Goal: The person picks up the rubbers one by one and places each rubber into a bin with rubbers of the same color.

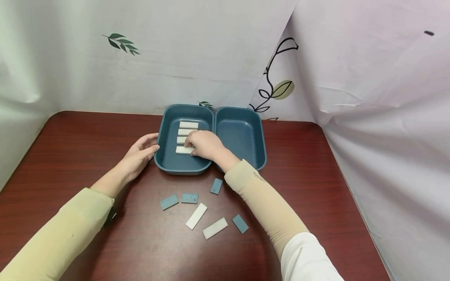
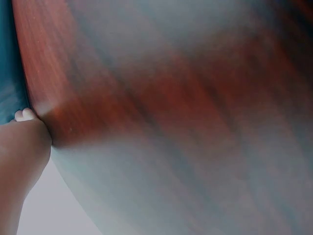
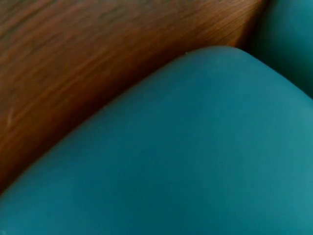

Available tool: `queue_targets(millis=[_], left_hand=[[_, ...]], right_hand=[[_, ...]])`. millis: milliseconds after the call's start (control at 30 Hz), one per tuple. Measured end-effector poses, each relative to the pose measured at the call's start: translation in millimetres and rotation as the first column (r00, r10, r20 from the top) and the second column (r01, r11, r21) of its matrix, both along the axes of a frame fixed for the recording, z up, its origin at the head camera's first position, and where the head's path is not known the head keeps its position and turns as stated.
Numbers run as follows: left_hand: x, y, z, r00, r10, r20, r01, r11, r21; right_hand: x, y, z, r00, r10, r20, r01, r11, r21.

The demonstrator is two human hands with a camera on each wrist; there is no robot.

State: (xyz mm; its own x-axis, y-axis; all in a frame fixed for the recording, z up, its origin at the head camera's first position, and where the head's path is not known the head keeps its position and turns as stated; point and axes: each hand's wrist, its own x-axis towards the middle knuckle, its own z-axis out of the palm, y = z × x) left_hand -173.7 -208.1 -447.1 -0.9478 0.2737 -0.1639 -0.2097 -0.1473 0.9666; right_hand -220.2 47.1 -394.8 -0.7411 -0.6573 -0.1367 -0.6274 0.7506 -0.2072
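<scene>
My right hand (image 1: 204,145) reaches into the left half of a blue two-part box (image 1: 184,171). Its thumb and fingers pinch the right end of a white rectangular block (image 1: 182,150), the nearest in a column of white blocks (image 1: 188,125) lying crosswise there. The hand partly covers that block and the one above it. Against the outside of the box's left wall rests my left hand (image 1: 135,158), fingers and thumb spread along it. In the left wrist view, fingertips (image 2: 27,114) show at the box wall. Only the box and table show in the right wrist view.
Nearer me on the dark red table (image 1: 140,242) lie two white blocks (image 1: 196,216) and several blue-grey blocks (image 1: 190,198). The right half of the box (image 1: 240,134) passes partly under my right forearm. A pale patterned curtain (image 1: 197,58) hangs behind the table.
</scene>
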Motion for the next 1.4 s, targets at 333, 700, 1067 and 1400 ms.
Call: queue_targets(millis=[333,700,1067,1400], left_hand=[[-0.7,-0.8,-2.1,1.0,-0.002,-0.011,0.002,1.0,0.003],[-0.1,-0.5,-3.0,1.0,0.005,-0.03,-0.004,1.0,0.022],[0.0,0.1,-2.4,1.0,0.007,-0.022,-0.006,1.0,0.022],[1.3,0.3,-1.0,1.0,0.003,-0.017,-0.003,1.0,0.01]], right_hand=[[-1.2,-0.1,-1.8,0.999,0.036,-0.005,-0.036,0.999,0.015],[-2.3,-1.2,-1.6,1.0,0.022,-0.006,-0.022,1.0,0.013],[-1.2,-0.9,-1.1,1.0,0.006,-0.013,-0.006,1.0,0.015],[0.0,-1.1,-2.5,1.0,-0.003,-0.023,0.003,1.0,0.008]])
